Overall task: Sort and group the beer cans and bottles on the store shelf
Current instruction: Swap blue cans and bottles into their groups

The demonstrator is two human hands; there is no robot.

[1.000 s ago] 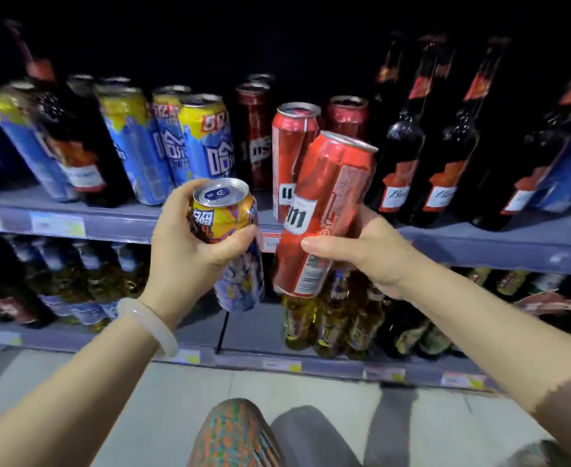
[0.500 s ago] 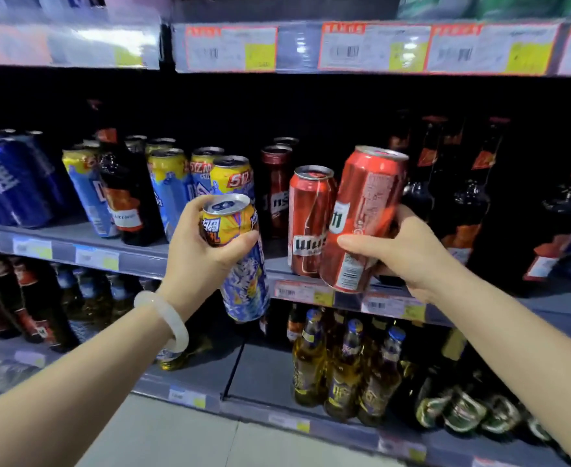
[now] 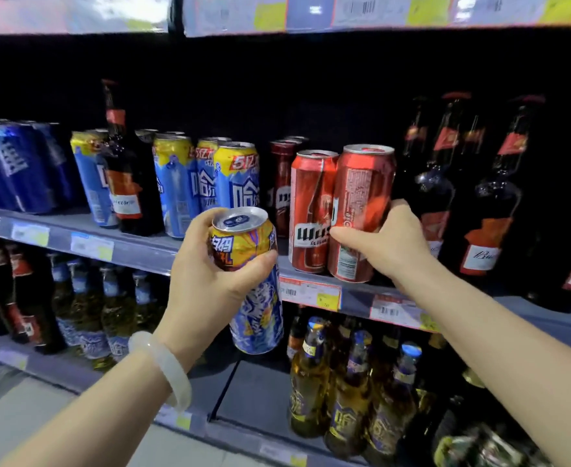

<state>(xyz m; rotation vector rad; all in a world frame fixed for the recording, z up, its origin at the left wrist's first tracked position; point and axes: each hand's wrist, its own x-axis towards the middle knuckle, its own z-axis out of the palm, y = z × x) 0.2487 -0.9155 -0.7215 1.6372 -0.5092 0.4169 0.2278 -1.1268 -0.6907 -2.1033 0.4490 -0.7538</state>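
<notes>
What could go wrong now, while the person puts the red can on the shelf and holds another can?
1. The red aluminium can in the right hand stands at the shelf's front edge; released carelessly, it might tip off.
2. It touches the neighbouring red can, which a push could topple.
3. The left hand grips the tilted yellow-and-blue can near its top; it may slip.

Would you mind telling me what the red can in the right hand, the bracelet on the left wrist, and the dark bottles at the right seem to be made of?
Red can: likely thin aluminium, glossy printed wall, bare silvery rim.
Bracelet: pale, translucent, polished; jade or glass, I cannot tell which.
Dark bottles: probably dark glass with sharp highlights on the shoulders; paper-looking labels.
</notes>
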